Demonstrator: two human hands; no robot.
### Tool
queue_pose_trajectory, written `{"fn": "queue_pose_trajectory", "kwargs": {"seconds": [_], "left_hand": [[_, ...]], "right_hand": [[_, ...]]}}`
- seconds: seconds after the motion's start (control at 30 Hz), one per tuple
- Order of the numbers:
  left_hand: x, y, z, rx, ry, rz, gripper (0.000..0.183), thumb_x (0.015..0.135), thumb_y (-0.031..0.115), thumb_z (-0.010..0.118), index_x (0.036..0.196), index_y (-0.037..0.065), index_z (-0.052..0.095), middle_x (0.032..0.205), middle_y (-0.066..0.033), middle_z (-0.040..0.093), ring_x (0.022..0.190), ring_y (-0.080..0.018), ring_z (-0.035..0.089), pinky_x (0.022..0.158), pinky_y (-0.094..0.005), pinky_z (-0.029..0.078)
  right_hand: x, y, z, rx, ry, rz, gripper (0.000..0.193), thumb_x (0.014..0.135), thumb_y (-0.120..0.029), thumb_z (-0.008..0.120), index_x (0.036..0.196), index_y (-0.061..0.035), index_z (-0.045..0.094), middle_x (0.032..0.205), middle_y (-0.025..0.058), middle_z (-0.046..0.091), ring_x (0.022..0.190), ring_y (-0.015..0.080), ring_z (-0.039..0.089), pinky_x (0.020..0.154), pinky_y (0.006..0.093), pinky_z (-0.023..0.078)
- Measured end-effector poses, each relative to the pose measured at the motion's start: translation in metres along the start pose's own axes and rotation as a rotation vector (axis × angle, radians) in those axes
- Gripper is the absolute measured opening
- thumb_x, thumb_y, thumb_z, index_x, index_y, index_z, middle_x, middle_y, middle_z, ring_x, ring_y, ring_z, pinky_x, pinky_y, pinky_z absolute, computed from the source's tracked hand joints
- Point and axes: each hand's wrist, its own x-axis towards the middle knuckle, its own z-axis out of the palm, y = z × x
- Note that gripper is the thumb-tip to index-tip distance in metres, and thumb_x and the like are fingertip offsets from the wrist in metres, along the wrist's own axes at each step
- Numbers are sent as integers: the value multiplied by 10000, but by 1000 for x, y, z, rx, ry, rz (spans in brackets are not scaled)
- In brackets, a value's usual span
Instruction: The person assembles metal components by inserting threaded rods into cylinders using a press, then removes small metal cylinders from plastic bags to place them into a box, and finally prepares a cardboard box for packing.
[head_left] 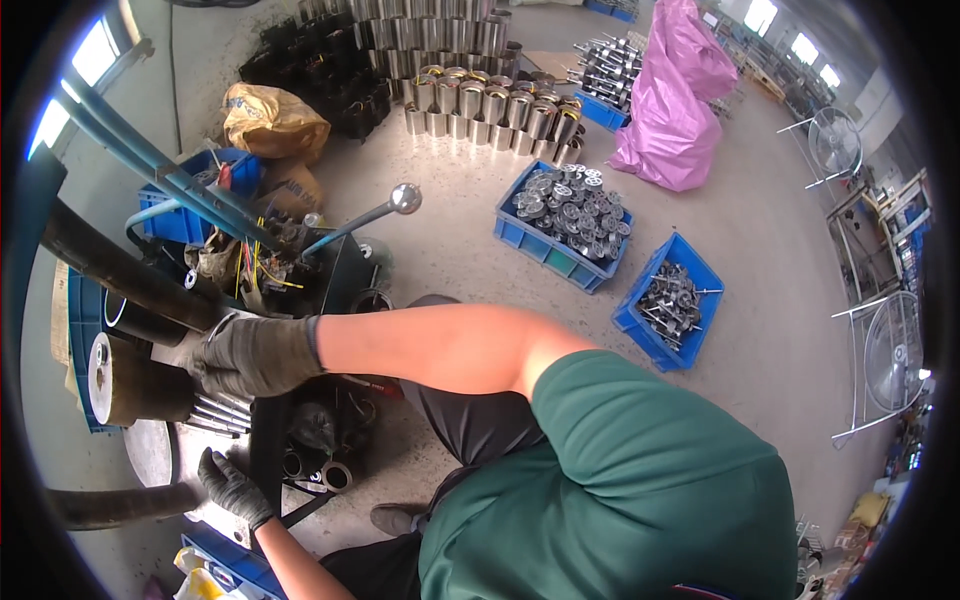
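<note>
My right hand (262,356), in a dark work glove, reaches across to the machine at the left. Its fingers curl down beside a thick dark cylinder (150,385) and close to the end of a dark column (120,268); whatever they grip is hidden. Just below that hand lie several shiny metal rods (220,414), side by side. My left hand (236,490), gloved too, is lower down at the edge of the bright metal plate (207,446). Its thumb and fingers are apart with nothing visible in them, near a second dark column (125,506).
A lever with a ball knob (405,198) juts from the machine. Loose metal rings (336,476) lie by my knees. Blue crates of round metal parts (545,255) and shafted parts (640,325) stand on the floor. Behind are stacked steel cylinders (470,100) and a pink sack (675,130).
</note>
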Motion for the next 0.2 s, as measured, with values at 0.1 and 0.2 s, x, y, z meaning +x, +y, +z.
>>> {"fn": "queue_pose_trajectory", "kwargs": {"seconds": [0.1, 0.2], "left_hand": [[2, -5, 2, 104, 1, 11, 348, 1070, 232, 560, 1273, -45, 615, 1226, -154, 679, 1113, -267, 628, 1020, -342, 487], [3, -6, 5, 121, 22, -24, 347, 1057, 235, 588, 1272, -34, 627, 1249, -165, 676, 1123, -285, 632, 1028, -350, 487]], "right_hand": [[-44, -51, -65, -92, 20, -68, 286, 960, -220, 690, 1184, -61, 607, 939, 106, 692, 848, 296, 704, 788, 398, 573], [-106, -61, -117, -219, 71, -31, 400, 935, -179, 729, 1307, -83, 616, 1106, 107, 717, 957, 255, 724, 849, 389, 581]]}}
